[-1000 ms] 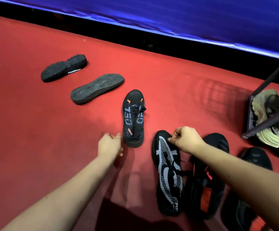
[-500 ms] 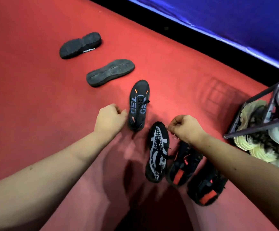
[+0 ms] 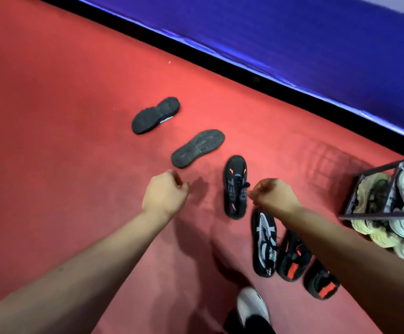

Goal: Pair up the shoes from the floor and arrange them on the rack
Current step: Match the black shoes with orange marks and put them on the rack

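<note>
Pairing looks like the step in hand, from the head view. Left hand (image 3: pixel 164 194) hovers with fingers curled on nothing, just short of the sole-up shoe (image 3: pixel 198 148). Right hand (image 3: pixel 273 197) is curled between the lettered shoe (image 3: pixel 235 186) and the striped shoe (image 3: pixel 263 244); whether it pinches a lace I cannot tell. The next move likely calls for flipping the sole-up shoe to match it, then reaching the rack (image 3: pixel 377 215) at the floor's right edge.
</note>
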`<control>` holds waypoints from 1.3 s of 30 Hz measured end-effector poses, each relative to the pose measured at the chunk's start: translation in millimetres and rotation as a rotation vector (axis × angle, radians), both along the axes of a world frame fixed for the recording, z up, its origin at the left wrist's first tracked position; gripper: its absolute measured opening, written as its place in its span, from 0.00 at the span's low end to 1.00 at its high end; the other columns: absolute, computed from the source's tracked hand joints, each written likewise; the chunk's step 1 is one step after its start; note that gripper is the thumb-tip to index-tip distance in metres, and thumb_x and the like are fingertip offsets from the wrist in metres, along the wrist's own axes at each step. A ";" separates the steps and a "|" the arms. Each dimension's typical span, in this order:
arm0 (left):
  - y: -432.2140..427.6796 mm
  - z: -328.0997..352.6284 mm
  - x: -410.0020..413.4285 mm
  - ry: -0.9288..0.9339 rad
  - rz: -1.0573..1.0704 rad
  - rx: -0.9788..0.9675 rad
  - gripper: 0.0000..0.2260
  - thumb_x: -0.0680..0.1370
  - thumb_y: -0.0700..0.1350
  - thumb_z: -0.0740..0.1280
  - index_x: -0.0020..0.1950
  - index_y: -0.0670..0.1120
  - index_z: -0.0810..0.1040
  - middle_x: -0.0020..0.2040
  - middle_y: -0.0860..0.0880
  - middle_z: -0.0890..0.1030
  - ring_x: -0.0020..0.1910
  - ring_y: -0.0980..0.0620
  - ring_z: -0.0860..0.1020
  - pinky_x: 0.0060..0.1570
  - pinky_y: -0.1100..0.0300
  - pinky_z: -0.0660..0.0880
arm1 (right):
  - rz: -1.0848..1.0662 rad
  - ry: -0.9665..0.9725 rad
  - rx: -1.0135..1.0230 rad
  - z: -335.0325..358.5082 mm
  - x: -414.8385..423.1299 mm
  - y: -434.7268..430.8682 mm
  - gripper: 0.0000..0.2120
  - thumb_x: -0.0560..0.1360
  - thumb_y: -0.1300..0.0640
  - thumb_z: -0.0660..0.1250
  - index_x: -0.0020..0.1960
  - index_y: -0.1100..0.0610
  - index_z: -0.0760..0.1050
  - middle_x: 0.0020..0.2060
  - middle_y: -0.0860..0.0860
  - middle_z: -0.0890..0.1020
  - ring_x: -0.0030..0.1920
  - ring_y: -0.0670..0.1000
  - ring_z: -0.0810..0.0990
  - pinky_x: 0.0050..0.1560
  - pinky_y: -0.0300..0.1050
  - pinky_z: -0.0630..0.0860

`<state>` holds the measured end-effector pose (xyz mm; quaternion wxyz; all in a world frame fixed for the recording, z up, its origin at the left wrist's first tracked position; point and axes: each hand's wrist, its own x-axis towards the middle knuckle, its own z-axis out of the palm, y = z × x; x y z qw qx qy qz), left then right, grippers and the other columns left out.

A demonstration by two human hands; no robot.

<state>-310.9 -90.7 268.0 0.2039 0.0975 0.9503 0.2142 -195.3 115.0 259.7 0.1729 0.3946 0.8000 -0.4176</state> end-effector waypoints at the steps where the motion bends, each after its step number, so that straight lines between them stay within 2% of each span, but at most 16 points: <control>1: -3.3 5.2 -19.9 0.002 -0.007 -0.017 0.09 0.74 0.49 0.66 0.41 0.44 0.78 0.43 0.40 0.83 0.48 0.41 0.80 0.45 0.56 0.73 | -0.013 0.001 -0.008 3.1 -15.6 -2.0 0.08 0.70 0.56 0.69 0.37 0.61 0.78 0.36 0.59 0.84 0.39 0.58 0.82 0.44 0.50 0.79; 5: -4.2 15.1 -96.1 0.013 -0.025 -0.053 0.08 0.74 0.49 0.66 0.42 0.45 0.78 0.43 0.41 0.83 0.48 0.41 0.80 0.43 0.56 0.74 | -0.007 -0.034 0.020 7.1 -78.4 -5.2 0.09 0.71 0.55 0.69 0.34 0.59 0.77 0.35 0.59 0.84 0.39 0.59 0.83 0.43 0.47 0.78; 8: 1.3 0.7 -170.8 -0.003 -0.023 -0.093 0.09 0.74 0.49 0.65 0.44 0.44 0.78 0.44 0.41 0.83 0.49 0.41 0.80 0.45 0.56 0.74 | -0.052 -0.059 0.009 -5.6 -141.7 -4.3 0.07 0.70 0.55 0.68 0.36 0.58 0.78 0.29 0.55 0.81 0.31 0.52 0.80 0.32 0.34 0.74; 9: 2.7 -8.9 -195.6 -0.008 -0.024 -0.104 0.09 0.74 0.49 0.65 0.44 0.44 0.77 0.45 0.41 0.82 0.49 0.40 0.80 0.45 0.56 0.74 | -0.041 -0.064 0.011 -12.6 -162.8 -5.5 0.08 0.70 0.55 0.68 0.37 0.59 0.78 0.29 0.54 0.80 0.31 0.52 0.78 0.32 0.34 0.72; 14: 4.1 -63.0 -293.2 -0.016 -0.067 -0.139 0.09 0.75 0.48 0.64 0.46 0.42 0.77 0.46 0.38 0.82 0.49 0.38 0.80 0.45 0.54 0.74 | -0.012 -0.111 -0.004 -66.4 -240.5 -10.3 0.09 0.71 0.51 0.67 0.35 0.55 0.76 0.36 0.56 0.84 0.42 0.58 0.83 0.49 0.46 0.79; 16: -3.8 -86.9 -319.3 -0.022 -0.103 -0.178 0.10 0.75 0.48 0.64 0.48 0.42 0.77 0.47 0.38 0.82 0.50 0.37 0.80 0.45 0.52 0.74 | 0.004 -0.148 -0.006 -96.1 -262.1 -11.9 0.10 0.72 0.51 0.66 0.36 0.55 0.76 0.40 0.58 0.85 0.45 0.60 0.83 0.50 0.50 0.79; 19: -19.3 -128.8 -359.4 -0.048 -0.143 -0.260 0.12 0.75 0.49 0.64 0.52 0.42 0.76 0.48 0.39 0.82 0.50 0.37 0.80 0.46 0.51 0.75 | -0.016 -0.157 -0.043 -135.0 -291.9 -21.2 0.12 0.72 0.51 0.68 0.35 0.58 0.76 0.37 0.58 0.84 0.43 0.62 0.82 0.49 0.53 0.79; 21: -20.6 -158.7 -387.7 -0.073 -0.191 -0.294 0.13 0.75 0.49 0.64 0.54 0.42 0.75 0.50 0.39 0.81 0.51 0.37 0.79 0.47 0.50 0.76 | -0.004 -0.164 -0.039 -163.0 -311.6 -25.9 0.11 0.72 0.52 0.69 0.35 0.59 0.76 0.36 0.58 0.84 0.43 0.61 0.82 0.48 0.51 0.79; 25: -14.2 -219.6 -424.3 -0.113 -0.353 -0.343 0.22 0.74 0.50 0.66 0.63 0.41 0.69 0.58 0.38 0.75 0.58 0.37 0.75 0.56 0.48 0.74 | 0.272 -0.174 0.173 -201.7 -346.0 -16.4 0.11 0.74 0.52 0.66 0.39 0.60 0.75 0.42 0.59 0.83 0.47 0.60 0.81 0.45 0.47 0.73; 29: -15.1 -294.1 -457.4 -0.075 -0.537 -0.465 0.37 0.68 0.62 0.69 0.70 0.45 0.61 0.63 0.44 0.67 0.64 0.40 0.68 0.61 0.45 0.71 | 0.481 -0.086 0.308 -259.7 -375.6 -1.3 0.09 0.72 0.53 0.67 0.46 0.58 0.78 0.42 0.54 0.83 0.46 0.55 0.81 0.42 0.43 0.71; 31: -8.2 -316.5 -473.6 -0.013 -0.597 -0.511 0.45 0.64 0.68 0.68 0.72 0.46 0.57 0.66 0.45 0.64 0.66 0.41 0.66 0.61 0.44 0.69 | 0.545 -0.052 0.260 -274.5 -383.0 5.0 0.08 0.71 0.54 0.69 0.49 0.55 0.76 0.40 0.48 0.78 0.45 0.51 0.79 0.41 0.38 0.66; 33: 5.9 -340.8 -483.9 0.040 -0.660 -0.513 0.50 0.61 0.72 0.67 0.74 0.48 0.55 0.68 0.46 0.63 0.67 0.42 0.65 0.61 0.44 0.68 | 0.626 -0.015 0.174 -295.9 -379.5 12.5 0.14 0.69 0.52 0.70 0.54 0.53 0.76 0.45 0.45 0.75 0.51 0.50 0.79 0.46 0.34 0.68; 35: 22.2 -356.4 -490.8 0.058 -0.676 -0.434 0.51 0.59 0.74 0.66 0.73 0.47 0.57 0.67 0.46 0.65 0.66 0.42 0.66 0.62 0.44 0.68 | 0.821 -0.057 0.224 -307.9 -374.6 17.9 0.27 0.67 0.44 0.71 0.63 0.50 0.72 0.55 0.48 0.72 0.59 0.53 0.74 0.59 0.40 0.70; 37: 40.7 -364.2 -496.2 0.013 -0.606 -0.270 0.45 0.60 0.72 0.68 0.66 0.45 0.65 0.62 0.45 0.70 0.63 0.43 0.71 0.61 0.45 0.71 | 1.078 -0.220 0.380 -311.3 -367.9 17.7 0.41 0.64 0.38 0.70 0.72 0.45 0.59 0.66 0.48 0.64 0.67 0.55 0.63 0.69 0.52 0.64; 39: 59.0 -367.2 -498.3 -0.012 -0.560 -0.168 0.38 0.61 0.66 0.73 0.59 0.42 0.68 0.58 0.44 0.72 0.59 0.42 0.74 0.57 0.46 0.74 | 1.246 -0.302 0.408 -310.8 -358.7 8.2 0.49 0.63 0.39 0.73 0.75 0.42 0.49 0.72 0.44 0.55 0.72 0.54 0.52 0.72 0.61 0.53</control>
